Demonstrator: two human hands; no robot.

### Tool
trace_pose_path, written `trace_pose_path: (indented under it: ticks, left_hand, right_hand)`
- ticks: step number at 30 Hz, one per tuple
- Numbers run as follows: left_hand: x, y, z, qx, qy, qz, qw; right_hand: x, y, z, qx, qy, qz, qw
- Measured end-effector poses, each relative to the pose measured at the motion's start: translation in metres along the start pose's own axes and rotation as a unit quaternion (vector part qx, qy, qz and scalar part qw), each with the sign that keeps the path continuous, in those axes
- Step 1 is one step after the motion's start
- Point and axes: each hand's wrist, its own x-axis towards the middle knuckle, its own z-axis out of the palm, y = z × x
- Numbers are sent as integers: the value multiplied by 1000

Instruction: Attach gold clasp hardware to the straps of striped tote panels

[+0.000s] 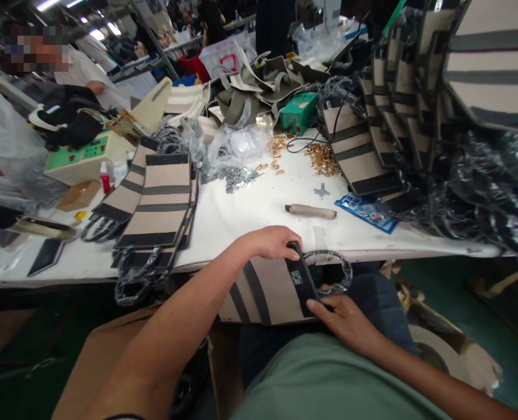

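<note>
A beige and black striped bag panel (276,287) rests across my lap at the table's front edge. My left hand (277,243) pinches the far end of its black top band. At the band's near end, my right hand (344,319) grips with the thumb on top. A small silver metal plate (296,277) sits in the middle of the band between my hands. From the band loops a plastic-wrapped handle (345,269). Beyond my hands, a wrapped tool handle (311,211) and a blue packet (366,214) lie on the white table (245,216).
Stacked striped panels stand at the left (163,198) and right (399,105). Gold-coloured fittings (324,159) and flat metal plates (237,178) lie in piles. Behind them is a green box (299,113). A cardboard box (105,344) stands below left. A person (84,76) is at the far left.
</note>
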Motion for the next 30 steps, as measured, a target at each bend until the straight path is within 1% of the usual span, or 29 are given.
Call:
trace_pose_path:
  ticks: [2, 4, 7, 9, 10, 11, 12, 14, 15, 16, 17, 18, 19, 21, 23, 25, 27, 30]
  left_hand:
    - [2, 0, -6, 11, 31, -5, 999]
    - [5, -2, -14, 25, 46, -12, 999]
    - [10, -4, -21, 56, 59, -27, 996]
    - [11, -4, -16, 73, 89, -52, 992]
    - [10, -3, -10, 84, 120, -67, 987]
    - [7, -2, 0, 100, 166, -79, 978]
    - [2, 0, 13, 118, 226, -88, 963]
    - [-12, 6, 45, 153, 357, -88, 917]
    - [-21, 9, 62, 159, 407, -81, 896]
    - [-29, 11, 79, 155, 437, -69, 883]
    - [-37, 13, 95, 147, 448, -55, 880]
    - [-43, 15, 109, 141, 446, -42, 883]
    - [-48, 16, 120, 139, 435, -32, 889]
    - [-54, 16, 135, 143, 405, -25, 903]
    - [-55, 14, 141, 148, 380, -25, 913]
    - [-57, 11, 141, 150, 365, -21, 919]
    - [-59, 9, 140, 155, 359, -12, 920]
    - [-62, 8, 140, 164, 354, -8, 921]
  right_hand:
    - [8, -2, -5, 10, 57, -13, 998]
    - [18, -3, -8, 37, 81, 1, 996]
    - [28, -4, -7, 114, 63, 58, 990]
    - [30, -5, -3, 169, 59, 78, 981]
    - [30, -6, -1, 190, 62, 80, 976]
    - [30, -7, 1, 209, 68, 79, 972]
    - [29, -8, 3, 224, 75, 76, 969]
    - [29, -10, 5, 244, 90, 73, 963]
    - [29, -11, 6, 249, 96, 74, 961]
    - [29, -12, 6, 251, 104, 77, 959]
    - [29, -12, 7, 248, 112, 80, 959]
    - [30, -12, 7, 244, 121, 85, 959]
    - [30, -12, 7, 241, 127, 87, 958]
    - [31, -11, 5, 233, 133, 90, 959]
    - [31, -10, 3, 217, 128, 91, 963]
    - [30, -11, 0, 196, 112, 99, 969]
    - [29, -12, -3, 180, 94, 112, 973]
    - [28, -13, -6, 162, 86, 129, 975]
